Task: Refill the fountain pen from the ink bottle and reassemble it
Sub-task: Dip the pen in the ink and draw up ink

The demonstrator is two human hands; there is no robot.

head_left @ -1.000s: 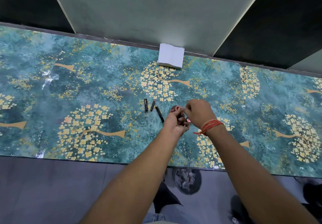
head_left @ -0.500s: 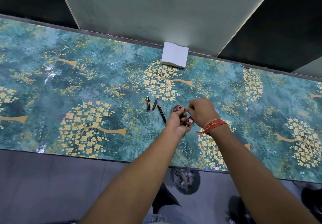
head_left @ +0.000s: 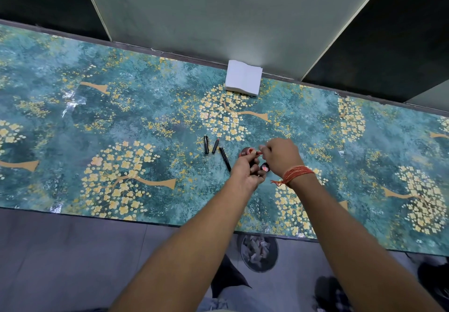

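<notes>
The right hand point(head_left: 281, 157), with a band of orange thread point(head_left: 295, 174) at its wrist, has its fingers curled and pinches a small red-orange piece point(head_left: 258, 152) at the fingertips, holding it right at the mouth of the ink bottle point(head_left: 246, 152) (what the piece is cannot be told at this size). The left hand point(head_left: 246, 169) curls its fingers around the bottle from the near side, so most of the bottle is hidden and only its reddish open top shows. Just beside the 2 hands, between them on the near side, lies a small round dark cap point(head_left: 264, 166) with a pinkish inside facing up.

To the left of the bottle, 3 black pen parts rest on the table point(head_left: 121, 117): a short capped piece point(head_left: 206, 144) farthest left, a short piece with a red tip point(head_left: 215, 145) beside it, and a longer slim barrel point(head_left: 225, 158) lying at a slant nearest the left hand. The table wears a teal cover printed with yellow blossom trees. At its far edge, against the wall, sits a white stack of tissues point(head_left: 243, 78). Below the near edge, a bin of crumpled paper point(head_left: 259, 253) stands on the floor.
</notes>
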